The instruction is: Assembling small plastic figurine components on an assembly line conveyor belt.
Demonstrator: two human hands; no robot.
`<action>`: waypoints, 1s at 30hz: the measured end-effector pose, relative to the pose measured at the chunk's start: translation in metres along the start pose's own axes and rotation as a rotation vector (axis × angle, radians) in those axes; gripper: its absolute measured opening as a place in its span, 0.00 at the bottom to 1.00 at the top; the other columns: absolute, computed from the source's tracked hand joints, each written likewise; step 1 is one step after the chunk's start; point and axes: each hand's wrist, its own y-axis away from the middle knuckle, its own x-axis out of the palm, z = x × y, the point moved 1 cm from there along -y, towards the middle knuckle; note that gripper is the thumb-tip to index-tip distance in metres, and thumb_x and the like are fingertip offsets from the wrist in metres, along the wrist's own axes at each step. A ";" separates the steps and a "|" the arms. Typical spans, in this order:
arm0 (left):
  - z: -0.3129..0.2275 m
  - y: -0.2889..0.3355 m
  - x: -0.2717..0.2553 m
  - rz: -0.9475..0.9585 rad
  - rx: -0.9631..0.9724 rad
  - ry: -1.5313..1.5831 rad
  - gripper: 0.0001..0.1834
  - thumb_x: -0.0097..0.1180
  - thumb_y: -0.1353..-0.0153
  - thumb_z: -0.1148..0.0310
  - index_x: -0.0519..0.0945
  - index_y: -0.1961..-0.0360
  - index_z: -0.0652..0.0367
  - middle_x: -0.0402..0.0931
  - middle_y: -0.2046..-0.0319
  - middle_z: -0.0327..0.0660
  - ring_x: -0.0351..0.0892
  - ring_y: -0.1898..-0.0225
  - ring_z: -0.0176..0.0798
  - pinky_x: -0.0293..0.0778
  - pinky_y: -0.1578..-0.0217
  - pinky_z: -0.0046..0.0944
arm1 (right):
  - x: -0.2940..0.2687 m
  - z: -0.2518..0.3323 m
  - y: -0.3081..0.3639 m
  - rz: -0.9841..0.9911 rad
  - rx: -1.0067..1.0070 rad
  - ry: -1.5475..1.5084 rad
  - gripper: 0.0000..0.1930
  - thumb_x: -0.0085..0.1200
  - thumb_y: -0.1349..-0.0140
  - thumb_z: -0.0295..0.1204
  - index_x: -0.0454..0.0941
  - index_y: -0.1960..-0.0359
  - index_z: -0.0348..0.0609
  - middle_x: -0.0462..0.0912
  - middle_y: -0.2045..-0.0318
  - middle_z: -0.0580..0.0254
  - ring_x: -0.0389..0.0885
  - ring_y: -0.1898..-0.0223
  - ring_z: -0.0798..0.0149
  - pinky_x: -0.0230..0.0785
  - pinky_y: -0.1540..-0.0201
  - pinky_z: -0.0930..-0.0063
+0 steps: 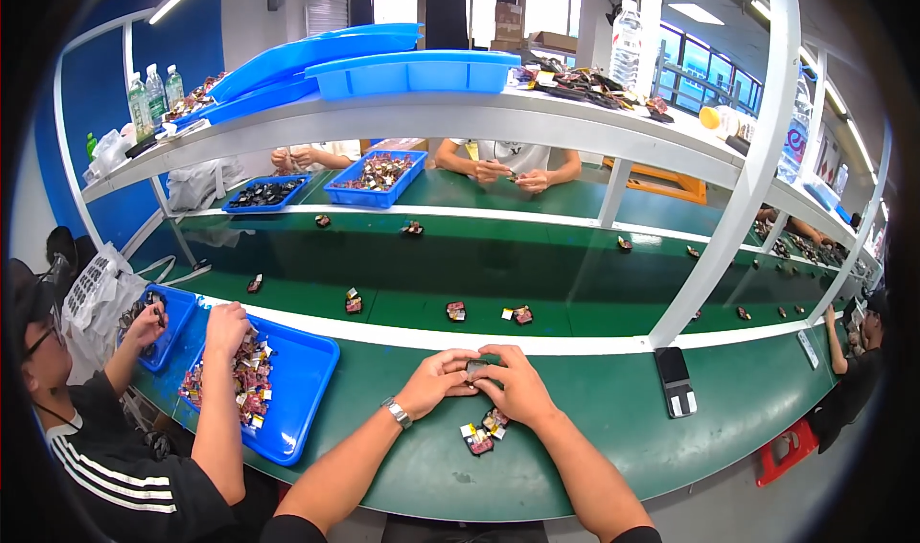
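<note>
A small dark part (476, 368) with a pale top face is pinched between the left hand (436, 380) and right hand (517, 385), both grips closed on it (thumbs meeting above). Its orientation cannot be told. It hovers over the green bench (613, 418), just beyond two similar small pieces (485, 430).

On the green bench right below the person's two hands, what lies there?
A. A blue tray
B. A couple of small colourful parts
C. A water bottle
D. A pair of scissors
B. Two small colourful parts lie on the green bench just under the left hand and right hand, which together pinch a small dark piece between their fingers.
</note>
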 end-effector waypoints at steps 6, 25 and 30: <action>0.000 0.002 -0.002 0.143 0.053 -0.035 0.24 0.49 0.38 0.82 0.65 0.40 0.64 0.72 0.46 0.47 0.75 0.45 0.39 0.76 0.44 0.40 | 0.006 0.001 0.001 -0.099 0.113 -0.103 0.06 0.61 0.47 0.27 0.84 0.67 0.42 0.78 0.51 0.60 0.73 0.47 0.55 0.71 0.47 0.64; 0.007 0.002 0.001 0.066 0.036 -0.038 0.16 0.43 0.31 0.78 0.68 0.43 0.62 0.71 0.46 0.44 0.74 0.45 0.37 0.77 0.45 0.40 | 0.014 0.006 0.009 -0.162 0.134 -0.111 0.05 0.60 0.46 0.25 0.84 0.67 0.43 0.78 0.51 0.61 0.73 0.47 0.55 0.71 0.47 0.64; 0.012 0.001 -0.004 0.064 0.022 0.009 0.15 0.44 0.30 0.75 0.68 0.43 0.62 0.71 0.46 0.43 0.74 0.45 0.37 0.76 0.44 0.40 | 0.014 0.005 0.010 -0.151 0.126 -0.135 0.06 0.60 0.46 0.25 0.84 0.66 0.43 0.78 0.51 0.61 0.73 0.47 0.56 0.72 0.48 0.65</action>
